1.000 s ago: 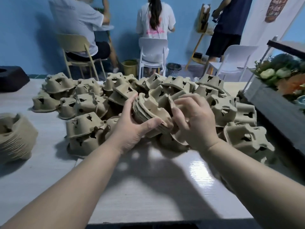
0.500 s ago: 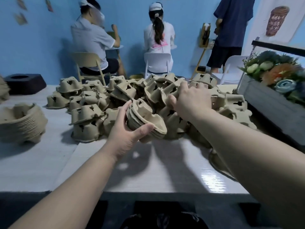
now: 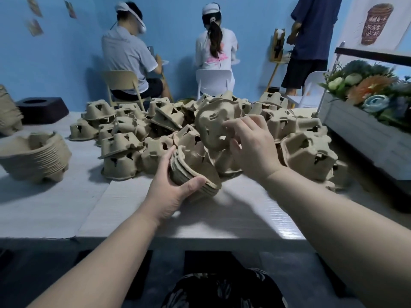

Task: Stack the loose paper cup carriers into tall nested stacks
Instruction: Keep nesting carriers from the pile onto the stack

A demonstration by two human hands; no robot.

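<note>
A big pile of loose brown pulp cup carriers (image 3: 124, 143) covers the middle and far side of the white table (image 3: 55, 203). My left hand (image 3: 171, 187) grips a short nested stack of carriers (image 3: 195, 174) tilted on its side near the table's middle. Just above it, my right hand (image 3: 253, 147) holds a single carrier (image 3: 213, 125), lifted and tilted with its underside toward me, fingers pinching its right edge.
A taller nested stack (image 3: 33, 156) lies on its side at the left, and another stack (image 3: 9, 112) stands at the far left edge. A black block (image 3: 42, 110) sits behind them. A planter box of flowers (image 3: 364, 130) borders the right. Three people work by the blue wall.
My right hand reached into the pile and has come back up holding one carrier above the stack. My left hand kept hold of the nested stack. The camera tilted up.
</note>
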